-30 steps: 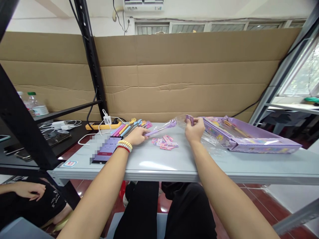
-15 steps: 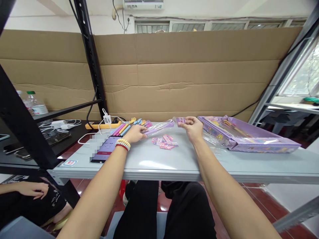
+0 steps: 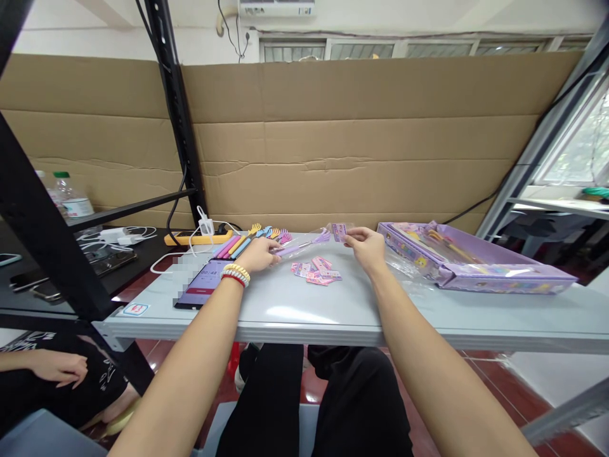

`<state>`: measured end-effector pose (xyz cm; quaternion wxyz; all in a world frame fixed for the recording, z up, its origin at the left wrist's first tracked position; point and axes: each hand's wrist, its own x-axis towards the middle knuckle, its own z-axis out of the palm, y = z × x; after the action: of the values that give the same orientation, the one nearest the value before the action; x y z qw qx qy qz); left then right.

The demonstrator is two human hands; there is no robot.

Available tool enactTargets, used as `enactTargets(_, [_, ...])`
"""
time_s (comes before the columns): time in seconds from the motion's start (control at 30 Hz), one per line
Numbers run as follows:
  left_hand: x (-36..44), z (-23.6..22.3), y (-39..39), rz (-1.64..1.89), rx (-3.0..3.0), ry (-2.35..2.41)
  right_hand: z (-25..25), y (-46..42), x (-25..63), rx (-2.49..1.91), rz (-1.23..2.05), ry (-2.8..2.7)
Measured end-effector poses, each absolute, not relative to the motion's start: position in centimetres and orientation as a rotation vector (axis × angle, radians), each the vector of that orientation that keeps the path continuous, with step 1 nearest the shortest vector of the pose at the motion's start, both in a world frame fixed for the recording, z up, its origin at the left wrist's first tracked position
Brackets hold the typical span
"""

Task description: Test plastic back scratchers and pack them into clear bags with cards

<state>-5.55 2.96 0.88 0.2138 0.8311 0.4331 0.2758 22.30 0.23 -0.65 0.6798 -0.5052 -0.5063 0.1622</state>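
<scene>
My left hand (image 3: 259, 255) is closed around the handle end of a purple stick with a small hand-shaped tip (image 3: 320, 238). A clear plastic sleeve (image 3: 299, 243) surrounds the stick. At the sleeve's far end, my right hand (image 3: 368, 249) pinches a small pink-and-purple printed card (image 3: 339, 232) between thumb and fingers. I cannot tell whether the card is inside the sleeve or against it. Several similar cards (image 3: 318, 271) lie loosely piled on the table between my hands. Beyond my left hand, a row of coloured hand-tipped sticks (image 3: 247, 240) lies side by side.
An open purple box (image 3: 504, 277) sits at the right, with crumpled clear plastic (image 3: 410, 273) beside it. A tablet or phone with a lit screen (image 3: 202, 285) lies left of my left hand. Behind it are a yellow power strip (image 3: 200, 238) and white cables. Another person's hand (image 3: 59, 367) rests at lower left.
My right hand has moved left with the card, towards the stick's tip. The card now faces up flat. The sleeved stick has shifted slightly left and lower; my left hand keeps its hold.
</scene>
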Motion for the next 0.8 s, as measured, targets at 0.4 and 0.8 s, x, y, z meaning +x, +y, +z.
enactTargets(0.4, [-5.55, 0.32, 3.25, 0.785, 2.291, 1.123, -0.08, -0.04, 21.8, -1.086, 0.461, -1.081])
enactTargets(0.8, [-5.34, 0.31, 3.26, 0.717, 2.198, 0.958, -0.7, 0.31, 22.44, -1.37, 0.126, -1.035])
